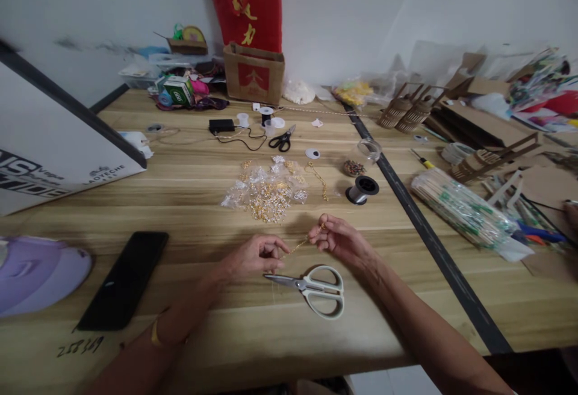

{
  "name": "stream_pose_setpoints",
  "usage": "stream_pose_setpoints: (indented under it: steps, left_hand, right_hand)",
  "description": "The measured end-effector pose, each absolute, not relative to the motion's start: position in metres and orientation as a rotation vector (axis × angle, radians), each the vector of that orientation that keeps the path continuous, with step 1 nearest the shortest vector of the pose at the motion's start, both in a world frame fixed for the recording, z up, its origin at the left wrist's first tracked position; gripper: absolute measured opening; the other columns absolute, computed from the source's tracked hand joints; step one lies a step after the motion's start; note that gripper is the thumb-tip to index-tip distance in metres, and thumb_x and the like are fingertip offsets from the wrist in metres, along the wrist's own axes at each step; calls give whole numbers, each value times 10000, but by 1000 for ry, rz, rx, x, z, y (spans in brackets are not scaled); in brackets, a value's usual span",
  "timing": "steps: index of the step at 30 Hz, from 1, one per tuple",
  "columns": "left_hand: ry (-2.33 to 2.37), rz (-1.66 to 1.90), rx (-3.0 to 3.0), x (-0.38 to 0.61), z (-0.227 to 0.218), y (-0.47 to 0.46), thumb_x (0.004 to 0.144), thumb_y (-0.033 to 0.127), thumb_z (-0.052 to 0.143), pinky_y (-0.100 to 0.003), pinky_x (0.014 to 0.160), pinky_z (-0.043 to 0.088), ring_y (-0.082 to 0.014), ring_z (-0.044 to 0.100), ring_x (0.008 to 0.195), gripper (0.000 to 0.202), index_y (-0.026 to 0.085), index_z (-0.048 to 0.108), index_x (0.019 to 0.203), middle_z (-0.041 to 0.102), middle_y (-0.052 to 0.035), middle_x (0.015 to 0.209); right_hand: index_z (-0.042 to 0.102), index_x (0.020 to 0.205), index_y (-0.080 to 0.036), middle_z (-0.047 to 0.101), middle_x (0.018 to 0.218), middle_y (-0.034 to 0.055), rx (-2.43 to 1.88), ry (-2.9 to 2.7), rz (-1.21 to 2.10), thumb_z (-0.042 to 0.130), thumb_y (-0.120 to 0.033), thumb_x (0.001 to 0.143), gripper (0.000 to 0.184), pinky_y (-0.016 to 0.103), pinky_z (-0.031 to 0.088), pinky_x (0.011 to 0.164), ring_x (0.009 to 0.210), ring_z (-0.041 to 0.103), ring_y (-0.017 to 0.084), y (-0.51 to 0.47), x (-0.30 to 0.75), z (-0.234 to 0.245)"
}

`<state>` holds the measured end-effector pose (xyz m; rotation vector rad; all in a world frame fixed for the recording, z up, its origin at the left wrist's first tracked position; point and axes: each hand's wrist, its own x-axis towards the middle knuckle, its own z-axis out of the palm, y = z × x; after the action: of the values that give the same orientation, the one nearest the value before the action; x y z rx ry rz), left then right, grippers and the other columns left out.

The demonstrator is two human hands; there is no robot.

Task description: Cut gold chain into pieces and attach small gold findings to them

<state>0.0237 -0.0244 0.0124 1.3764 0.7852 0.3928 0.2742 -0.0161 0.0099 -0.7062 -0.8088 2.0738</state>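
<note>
Head view: a person's two bare hands meet over a wood-grain table (203, 214), a thin gold chain (298, 246) strung between them. The left hand (257, 255) has its thumb and fingers narrowed on the chain's lower end, while the right hand (338, 239) pinches the other end, a little higher, between thumb and fingertips. A gold bangle (156, 333) circles the left forearm.

Just below the chain lie pale-handled scissors (303, 285), blades pointing left. Beyond the hands sits a glittering pile of gold and clear pieces (270, 202) — small plastic bags (257, 175) are heaped against its far side. A second chain (324, 190) lies to the right of the pile, near a wire spool (362, 190).

Black scissors (280, 142) rest farther back. To the left are a dark phone (124, 280) and a purple cap (45, 274); to the right, past a dark strip (427, 241), lies a bundle of wrapped sticks (463, 208). A paper bag (255, 76) stands near the wall.
</note>
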Motion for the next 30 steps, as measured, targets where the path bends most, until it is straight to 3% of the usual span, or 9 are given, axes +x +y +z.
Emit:
stream_pose_setpoints:
  steps: [4, 15, 30]
  left_hand:
    - [821, 407, 1372, 23, 13, -24, 727, 337, 680, -214, 549, 378, -91, 509, 544, 413, 108, 559, 1049, 591, 22, 599]
    - [960, 436, 1361, 23, 9, -19, 709, 383, 666, -208, 522, 413, -102, 557, 522, 310, 114, 617, 857, 600, 9, 572]
    - [978, 468, 1328, 21, 7, -15, 706, 413, 656, -189, 486, 380, -74, 495, 485, 319, 114, 624, 813, 566, 25, 527]
  right_hand:
    - [467, 854, -179, 716, 879, 82, -697, -797, 2049, 612, -246, 819, 164, 187, 536, 593, 776, 695, 155, -15, 277, 10]
    - [477, 880, -169, 714, 899, 108, -710, -807, 2032, 612, -231, 819, 161, 187, 540, 597, 790, 698, 163, -12, 280, 6]
    - [479, 842, -169, 716, 921, 119, -817, -839, 2002, 632, -257, 811, 179, 195, 544, 561, 790, 707, 182, -11, 280, 5]
